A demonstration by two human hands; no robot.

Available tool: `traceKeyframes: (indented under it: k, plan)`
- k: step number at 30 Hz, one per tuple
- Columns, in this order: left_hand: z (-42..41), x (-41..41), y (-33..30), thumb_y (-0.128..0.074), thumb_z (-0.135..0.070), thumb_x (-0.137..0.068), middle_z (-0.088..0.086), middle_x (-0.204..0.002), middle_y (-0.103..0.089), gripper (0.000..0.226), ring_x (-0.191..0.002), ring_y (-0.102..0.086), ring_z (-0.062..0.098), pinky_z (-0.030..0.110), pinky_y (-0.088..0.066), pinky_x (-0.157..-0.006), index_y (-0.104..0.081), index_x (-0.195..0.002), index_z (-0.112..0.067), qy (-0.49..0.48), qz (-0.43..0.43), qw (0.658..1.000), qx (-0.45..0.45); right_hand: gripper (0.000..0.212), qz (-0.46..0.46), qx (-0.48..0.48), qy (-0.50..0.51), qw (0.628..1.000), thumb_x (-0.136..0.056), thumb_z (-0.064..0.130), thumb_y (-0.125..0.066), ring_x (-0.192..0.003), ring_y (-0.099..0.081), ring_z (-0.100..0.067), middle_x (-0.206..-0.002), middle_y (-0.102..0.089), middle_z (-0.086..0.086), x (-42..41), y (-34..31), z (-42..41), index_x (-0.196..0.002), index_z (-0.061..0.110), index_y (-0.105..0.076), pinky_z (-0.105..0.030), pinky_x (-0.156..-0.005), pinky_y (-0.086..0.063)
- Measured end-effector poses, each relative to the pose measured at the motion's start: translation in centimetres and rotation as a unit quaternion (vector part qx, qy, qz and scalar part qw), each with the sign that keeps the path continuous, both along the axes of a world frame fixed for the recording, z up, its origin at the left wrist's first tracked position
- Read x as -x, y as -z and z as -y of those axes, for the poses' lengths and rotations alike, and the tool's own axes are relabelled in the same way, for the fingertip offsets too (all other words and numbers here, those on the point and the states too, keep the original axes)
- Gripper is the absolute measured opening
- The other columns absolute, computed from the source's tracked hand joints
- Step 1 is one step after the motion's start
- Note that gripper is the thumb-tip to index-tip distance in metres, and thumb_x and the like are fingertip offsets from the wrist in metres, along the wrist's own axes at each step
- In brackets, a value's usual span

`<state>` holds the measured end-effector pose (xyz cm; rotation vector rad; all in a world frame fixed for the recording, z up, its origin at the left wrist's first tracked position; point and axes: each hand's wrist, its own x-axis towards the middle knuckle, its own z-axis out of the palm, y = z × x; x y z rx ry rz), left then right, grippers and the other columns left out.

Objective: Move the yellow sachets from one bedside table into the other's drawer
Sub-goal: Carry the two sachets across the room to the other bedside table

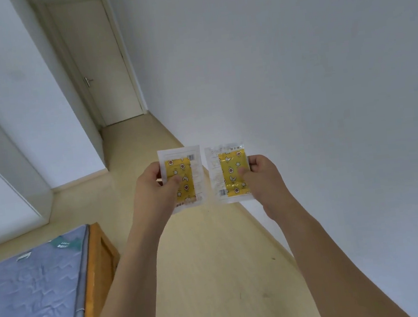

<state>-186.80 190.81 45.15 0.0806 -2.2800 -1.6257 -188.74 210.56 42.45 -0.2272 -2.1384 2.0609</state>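
Two bare forearms reach forward from the bottom edge, which cuts them off above the elbows. The left hand [154, 190] pinches a flat clear-edged plastic sachet with a yellow star-patterned panel [183, 178], thumb on its face and fingers hidden behind it. The right hand [262, 175] pinches a second yellow star-patterned sachet [230, 172] the same way. Both sachets are held upright in the air, just beside each other with a narrow gap between; their small print is too blurred to read. At lower left, a blue-grey quilted mattress [30, 296] on an orange wooden bed frame [97, 265] is cut off by the edge. Beyond lie pale wooden flooring [216, 274] and a closed cream door [98, 66].
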Motion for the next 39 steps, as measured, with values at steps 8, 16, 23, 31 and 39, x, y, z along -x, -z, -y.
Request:
traceKeyframes:
  k: [8, 16, 23, 31, 39]
  plan:
    - [3.1, 16.2, -3.1, -0.063, -0.013, -0.092, -0.013, -0.098, -0.070, 0.017, -0.086, -0.068, 0.007, 0.028, -0.058, -0.069, -0.065, -0.105, -0.024, -0.075, -0.021, 0.997, 0.018, 0.013, -0.011, 0.007, -0.083, 0.996, -0.096, 0.008, -0.052, -0.088, -0.069, -0.013, -0.097, -0.070, 0.004, 19.1, -2.9, 3.6, -0.104, 0.016, -0.058, -0.026, -0.070, -0.056]
    - [10.9, 31.2, -0.2, -0.063, -0.014, -0.093, -0.013, -0.100, -0.069, 0.019, -0.088, -0.068, 0.008, 0.033, -0.060, -0.074, -0.064, -0.109, -0.024, -0.153, 0.001, 0.988, -0.001, 0.013, 0.006, -0.010, -0.148, 0.989, -0.096, 0.009, -0.052, -0.091, -0.071, -0.017, -0.094, -0.073, 0.005, 36.6, -1.3, 11.6, -0.096, 0.019, -0.060, -0.039, -0.086, -0.057]
    - [20.4, 46.9, -1.2, -0.062, -0.015, -0.092, -0.011, -0.098, -0.071, 0.017, -0.086, -0.069, 0.009, 0.032, -0.059, -0.072, -0.066, -0.105, -0.025, -0.179, -0.006, 0.984, -0.007, 0.012, 0.004, -0.023, -0.194, 0.981, -0.096, 0.009, -0.053, -0.093, -0.070, -0.017, -0.100, -0.072, 0.001, 53.0, -2.1, 22.2, -0.105, 0.014, -0.059, -0.035, -0.083, -0.057]
    - [31.1, 61.5, -0.7, -0.063, -0.011, -0.090, -0.010, -0.094, -0.072, 0.018, -0.082, -0.069, 0.011, 0.032, -0.059, -0.068, -0.066, -0.097, -0.027, -0.217, -0.009, 0.975, -0.039, 0.013, -0.015, -0.031, -0.226, 0.973, -0.094, 0.010, -0.053, -0.095, -0.070, -0.020, -0.099, -0.074, 0.000, 69.5, -3.2, 33.9, -0.103, 0.014, -0.061, -0.042, -0.088, -0.056]
    - [45.9, 75.3, 2.7, -0.063, -0.010, -0.090, -0.010, -0.092, -0.072, 0.016, -0.082, -0.070, 0.011, 0.028, -0.055, -0.064, -0.067, -0.097, -0.025, -0.294, 0.002, 0.954, -0.060, 0.011, 0.013, -0.019, -0.281, 0.960, -0.096, 0.010, -0.054, -0.096, -0.070, -0.021, -0.099, -0.073, 0.001, 86.3, 0.7, 50.2, -0.104, 0.015, -0.060, -0.042, -0.089, -0.055]
